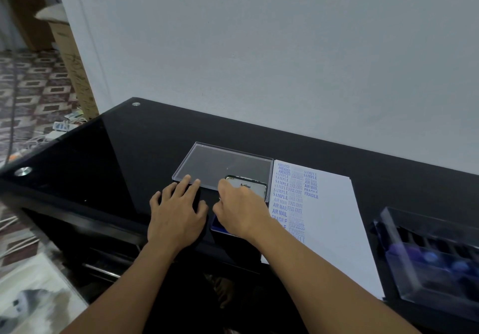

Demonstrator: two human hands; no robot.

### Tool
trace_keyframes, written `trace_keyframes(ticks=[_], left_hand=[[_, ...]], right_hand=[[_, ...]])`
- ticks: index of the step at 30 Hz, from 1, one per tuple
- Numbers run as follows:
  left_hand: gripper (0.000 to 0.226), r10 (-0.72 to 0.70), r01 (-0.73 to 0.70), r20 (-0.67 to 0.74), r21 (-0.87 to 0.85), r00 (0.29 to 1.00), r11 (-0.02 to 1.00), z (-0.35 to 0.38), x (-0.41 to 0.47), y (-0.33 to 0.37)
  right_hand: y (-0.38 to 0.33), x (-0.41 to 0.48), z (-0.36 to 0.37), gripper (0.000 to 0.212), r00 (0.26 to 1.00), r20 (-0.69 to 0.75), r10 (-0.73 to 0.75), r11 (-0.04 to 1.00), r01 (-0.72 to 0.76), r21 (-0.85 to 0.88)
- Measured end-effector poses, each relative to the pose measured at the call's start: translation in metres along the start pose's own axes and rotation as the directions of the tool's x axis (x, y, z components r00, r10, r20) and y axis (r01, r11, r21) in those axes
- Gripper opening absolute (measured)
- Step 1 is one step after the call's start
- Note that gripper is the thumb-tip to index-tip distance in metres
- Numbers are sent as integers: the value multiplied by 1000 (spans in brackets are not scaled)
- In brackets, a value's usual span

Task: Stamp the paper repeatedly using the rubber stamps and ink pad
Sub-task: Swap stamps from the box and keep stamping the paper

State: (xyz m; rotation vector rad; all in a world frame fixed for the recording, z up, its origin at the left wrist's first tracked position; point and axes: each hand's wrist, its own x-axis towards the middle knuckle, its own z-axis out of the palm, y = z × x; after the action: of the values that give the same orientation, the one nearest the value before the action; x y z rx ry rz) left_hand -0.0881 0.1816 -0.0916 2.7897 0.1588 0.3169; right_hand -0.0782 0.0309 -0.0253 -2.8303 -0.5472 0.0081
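Reaching over the ink pad (pixel 217 226)

Right hand (pixel 241 212) curls over the open pad. Its fingers hide their grasp, so I cannot tell whether it holds a stamp. Left hand (pixel 178 212) lies flat, fingers spread, on the black tabletop (pixel 129 152). Blue-stamped paper (pixel 331 217) lies just right of the pad.

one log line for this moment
left hand flat on table | right hand curled over ink pad, grip hidden | paper partly stamped | stamp box far right
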Motion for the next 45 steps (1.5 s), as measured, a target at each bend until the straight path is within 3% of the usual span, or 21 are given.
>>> trace_keyframes(ticks=[35, 45], left_hand=[[55, 12, -12, 13, 9, 1000, 1000, 1, 0, 0], [56, 14, -14, 3, 2, 1000, 1000, 0, -2, 0]], right_hand=[[-2, 6, -2, 13, 998, 60, 20, 1000, -20, -5], [-1, -1, -1, 13, 1000, 19, 23, 999, -24, 25]])
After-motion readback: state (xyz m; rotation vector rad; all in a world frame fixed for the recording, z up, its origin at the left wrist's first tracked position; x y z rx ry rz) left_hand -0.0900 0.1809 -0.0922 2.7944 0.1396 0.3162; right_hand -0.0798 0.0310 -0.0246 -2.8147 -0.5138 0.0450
